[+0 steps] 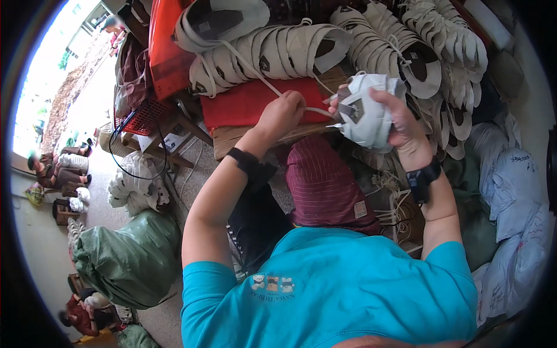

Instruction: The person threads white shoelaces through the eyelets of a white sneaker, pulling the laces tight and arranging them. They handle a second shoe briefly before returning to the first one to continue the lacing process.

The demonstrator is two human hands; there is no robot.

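Turquoise short-sleeved fabric tee is closest, below both hands. They're apart: left hand pinching a thin white cord, right hand clutching a rounded, brown-patched white shoe upper.

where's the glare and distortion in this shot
Head view: glare washes out the outdoor area at upper left; fisheye distortion tips the people at far left sideways, with black corners around; the pale shoe upper in the right hand looks fairly clear.
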